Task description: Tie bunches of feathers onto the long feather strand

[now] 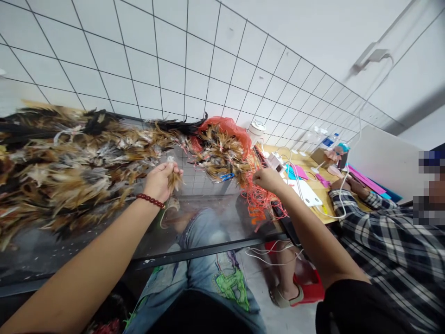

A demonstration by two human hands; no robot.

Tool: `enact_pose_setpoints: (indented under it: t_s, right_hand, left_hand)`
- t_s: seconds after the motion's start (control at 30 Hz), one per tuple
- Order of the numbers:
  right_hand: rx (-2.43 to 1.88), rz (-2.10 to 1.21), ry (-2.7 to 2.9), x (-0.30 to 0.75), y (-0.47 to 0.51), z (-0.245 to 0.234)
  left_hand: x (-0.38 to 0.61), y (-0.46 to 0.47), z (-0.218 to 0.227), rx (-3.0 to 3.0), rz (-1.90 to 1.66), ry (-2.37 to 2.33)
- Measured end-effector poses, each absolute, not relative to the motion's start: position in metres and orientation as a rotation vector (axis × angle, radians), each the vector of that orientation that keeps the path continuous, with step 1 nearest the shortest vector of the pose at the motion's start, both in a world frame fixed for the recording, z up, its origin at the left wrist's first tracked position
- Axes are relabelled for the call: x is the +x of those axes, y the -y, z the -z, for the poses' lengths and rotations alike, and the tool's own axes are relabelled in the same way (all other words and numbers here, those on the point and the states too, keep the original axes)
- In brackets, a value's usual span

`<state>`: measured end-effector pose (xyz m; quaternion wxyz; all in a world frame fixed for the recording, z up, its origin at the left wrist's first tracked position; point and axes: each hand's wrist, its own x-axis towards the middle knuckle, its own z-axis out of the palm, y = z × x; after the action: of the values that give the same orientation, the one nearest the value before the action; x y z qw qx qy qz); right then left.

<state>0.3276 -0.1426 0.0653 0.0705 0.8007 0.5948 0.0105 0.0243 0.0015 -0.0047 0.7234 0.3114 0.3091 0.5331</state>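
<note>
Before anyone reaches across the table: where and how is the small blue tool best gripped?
Pinch the small blue tool across its narrow middle, probably coming down from the person's side: it looks slim and lies low, with brown feathers along its far side.

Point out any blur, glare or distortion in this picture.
Head view: the gridded wall slants, as through a wide lens; the white plug at upper right is smeared; the glossy tabletop mirrors faint grid lines; blocky pixels hide a patch at the right edge; the left hand looks fairly clear.
</note>
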Motion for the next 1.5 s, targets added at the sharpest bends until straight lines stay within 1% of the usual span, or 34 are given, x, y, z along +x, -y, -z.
enact_pose_setpoints:
  t_s: [0.1,0.33,0.47,0.57,0.67,0.8,0.87,0.93,1.0,1.07,1.13,1.2,1.27,1.33,1.5]
  right_hand:
    - [2.437,-0.062,-1.677,0.326,0.146,-0.057]
    - [2.582,-0.072,-1.631,0.33,0.141,-0.031]
    - [2.686,0.091,-1.562,0.336,0.134,-0.021]
    - [2.768,0.152,-1.696,0.346,0.137,-0.033]
    - [2.974,0.209,-1.865,0.357,0.147,-0.058]
    - [3.134,0.156,-1.931,0.36,0.158,-0.093]
    - [3.191,0.329,-2.047,0.351,0.157,-0.104]
    - [3.115,0.707,-2.223,0.333,0.149,-0.108]
    - [2.887,1.109,-2.412,0.306,0.134,-0.104]
    - [2.632,1.515,-2.572,0.274,0.115,-0.09]
    - [2.426,1.892,-2.59,0.243,0.096,-0.07]
    - [2.239,2.158,-2.539,0.215,0.079,-0.047]
    - [2.133,2.312,-2.519,0.196,0.066,-0.027]
    - [2.155,2.359,-2.522,0.186,0.056,-0.012]
    - [2.491,2.32,-2.565,0.188,0.05,0.004]
  left_hand:
    - [0.024,-0.002,0.006,0.673,-1.186,-0.719]
    - [0.023,-0.006,0.011,0.688,-1.193,-0.722]
    - [0.025,-0.004,0.009,0.711,-1.194,-0.736]
    - [0.025,-0.004,0.008,0.708,-1.217,-0.75]
    - [0.025,-0.004,0.008,0.685,-1.23,-0.754]
    - [0.025,-0.005,0.008,0.662,-1.234,-0.753]
    - [0.026,-0.004,0.008,0.686,-1.225,-0.722]
    - [0.027,0.0,0.007,0.743,-1.208,-0.687]
    - [0.028,0.006,0.005,0.846,-1.182,-0.664]
    - [0.028,0.013,0.001,1.0,-1.162,-0.635]
    - [0.028,0.019,-0.002,1.179,-1.193,-0.568]
    - [0.028,0.021,-0.003,1.307,-1.159,-0.523]
    - [0.027,0.019,-0.002,1.362,-1.053,-0.54]
    - [0.026,0.016,0.002,1.374,-0.96,-0.613]
    - [0.024,0.01,0.005,1.209,-1.008,-0.756]
